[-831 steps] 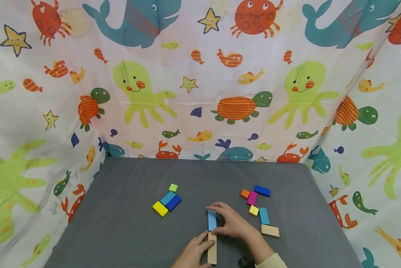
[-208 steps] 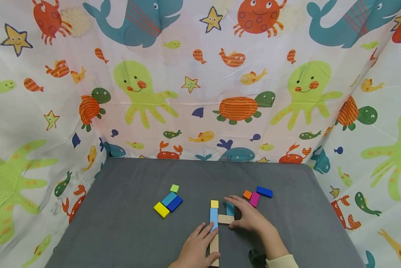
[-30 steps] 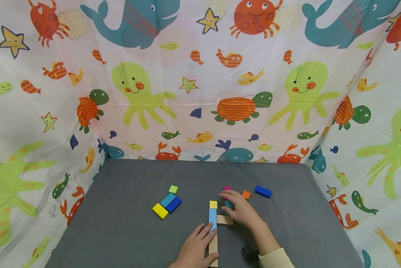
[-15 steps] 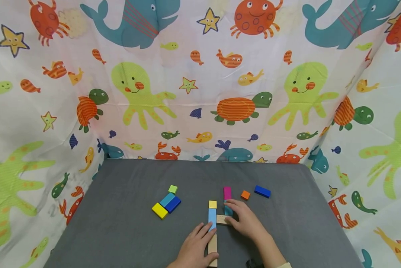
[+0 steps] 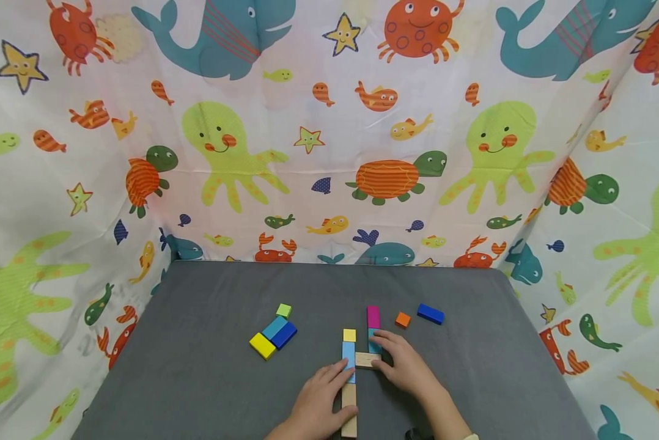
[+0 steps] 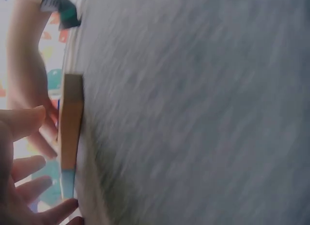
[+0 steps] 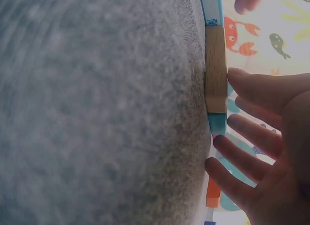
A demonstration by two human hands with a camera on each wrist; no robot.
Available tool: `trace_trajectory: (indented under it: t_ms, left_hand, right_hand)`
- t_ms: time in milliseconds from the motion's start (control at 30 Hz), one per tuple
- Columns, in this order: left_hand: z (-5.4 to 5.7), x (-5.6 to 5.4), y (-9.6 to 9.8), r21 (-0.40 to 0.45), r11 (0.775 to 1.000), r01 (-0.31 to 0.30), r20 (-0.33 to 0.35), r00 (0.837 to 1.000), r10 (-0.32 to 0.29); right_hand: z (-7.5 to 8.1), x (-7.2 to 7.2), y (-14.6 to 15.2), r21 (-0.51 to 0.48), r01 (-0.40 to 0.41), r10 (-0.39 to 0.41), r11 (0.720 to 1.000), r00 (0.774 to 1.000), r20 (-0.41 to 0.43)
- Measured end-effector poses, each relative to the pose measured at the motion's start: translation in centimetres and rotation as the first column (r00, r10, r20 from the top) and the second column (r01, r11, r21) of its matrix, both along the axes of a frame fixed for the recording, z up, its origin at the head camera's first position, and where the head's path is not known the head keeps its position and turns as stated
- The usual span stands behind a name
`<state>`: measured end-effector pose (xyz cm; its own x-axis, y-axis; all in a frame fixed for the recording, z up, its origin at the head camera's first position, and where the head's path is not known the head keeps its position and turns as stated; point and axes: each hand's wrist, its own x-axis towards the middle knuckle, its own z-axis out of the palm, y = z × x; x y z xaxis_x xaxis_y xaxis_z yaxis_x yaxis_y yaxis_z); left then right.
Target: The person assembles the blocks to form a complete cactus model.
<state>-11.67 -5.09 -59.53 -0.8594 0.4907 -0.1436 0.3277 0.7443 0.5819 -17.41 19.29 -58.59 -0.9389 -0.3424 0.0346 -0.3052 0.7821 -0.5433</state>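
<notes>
In the head view, a long wooden block [image 5: 349, 397], a light blue block [image 5: 348, 352] and a small yellow cube [image 5: 349, 335] form a line pointing away. My left hand [image 5: 321, 400] has its fingertips on the light blue block and its thumb over the long wooden one. Off the line's right side lies a short wooden block [image 5: 365, 360], with a teal block [image 5: 374, 342] behind it and a magenta block [image 5: 373, 316] beyond that. My right hand [image 5: 409, 366] has its thumb at the short wooden block [image 7: 216, 70] and loosely spread fingers beside the teal block [image 7: 217, 122].
An orange cube [image 5: 403, 319] and a dark blue block [image 5: 431, 313] lie to the right. To the left sit yellow [image 5: 262, 346], blue [image 5: 283, 335], teal [image 5: 275, 327] and green [image 5: 283, 310] blocks in a group. A printed sea-animal cloth [image 5: 329, 140] hangs behind the grey table [image 5: 208, 379].
Since the oldest frame, the yellow cube, short wooden, teal and magenta blocks moved from the right to the middle. Lately my right hand drew back from the magenta block toward the short wooden one.
</notes>
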Motion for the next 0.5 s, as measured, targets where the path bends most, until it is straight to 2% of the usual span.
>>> trace_trajectory:
  t_ms: [67, 133, 233, 300, 400, 500]
  left_hand:
    - [0.4, -0.3, -0.4, 0.007, 0.999, -0.031, -0.045, 0.998, 0.031]
    - [0.8, -0.9, -1.0, -0.021, 0.997, -0.071, -0.105, 0.992, 0.068]
    - [1.3, -1.9, -1.9, -0.071, 0.99, -0.126, -0.201, 0.973, 0.109]
    - [1.4, -2.7, -2.4, -0.087, 0.985, -0.147, -0.24, 0.963, 0.123]
    - [1.3, -3.7, -2.7, -0.081, 0.986, -0.144, -0.27, 0.956, 0.117]
    - [1.0, -4.6, -2.1, -0.088, 0.989, -0.117, -0.269, 0.959, 0.089]
  right_hand:
    - [0.0, 0.0, 0.0, 0.006, 0.009, -0.009, 1.0, 1.0, 0.011]
    - [0.0, 0.0, 0.0, 0.01, 0.013, -0.014, 1.0, 1.0, 0.022]
    - [0.0, 0.0, 0.0, 0.021, 0.015, -0.015, 1.0, 0.999, 0.035]
    - [0.0, 0.0, 0.0, 0.027, 0.014, -0.016, 1.0, 0.999, 0.04]
    - [0.1, 0.0, 0.0, 0.031, 0.017, -0.018, 0.999, 0.999, 0.051]
    - [0.1, 0.0, 0.0, 0.033, 0.016, -0.018, 0.999, 0.998, 0.061]
